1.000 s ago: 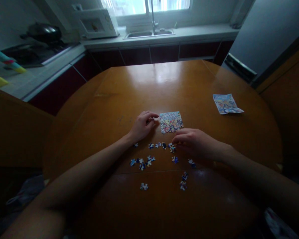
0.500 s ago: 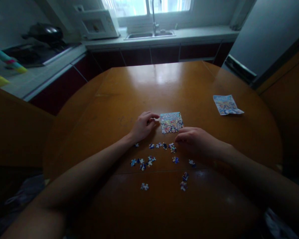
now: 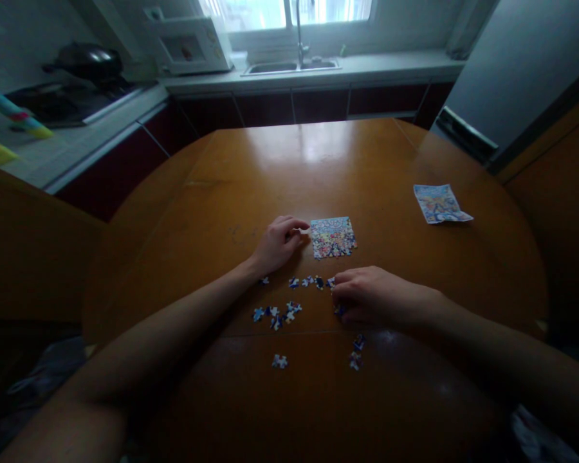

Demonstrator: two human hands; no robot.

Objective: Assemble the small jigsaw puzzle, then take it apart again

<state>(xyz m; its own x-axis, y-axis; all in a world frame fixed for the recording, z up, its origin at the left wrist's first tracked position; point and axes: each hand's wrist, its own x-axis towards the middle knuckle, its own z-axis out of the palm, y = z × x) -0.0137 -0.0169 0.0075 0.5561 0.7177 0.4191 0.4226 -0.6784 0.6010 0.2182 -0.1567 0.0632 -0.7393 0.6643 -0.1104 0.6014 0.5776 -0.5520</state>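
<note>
The partly joined jigsaw lies flat on the surface, pale blue along its far side, busily multicoloured nearer the person, its near edge knobbly. Loose pieces, mottled blue, white and dark, lie apart from it: a short row, a bunched cluster, a few strays closer in.

I can read no word, number, brand or sign from my remote seat. The creased, multicoloured paper sheet on the brown, glossy wooden table carries busy print (too small and soft for me to say whether any of it is lettering). The flat, rectangular jigsaw of tiny multicoloured pieces and the boxy white microwave oven give me nothing legible either.
</note>
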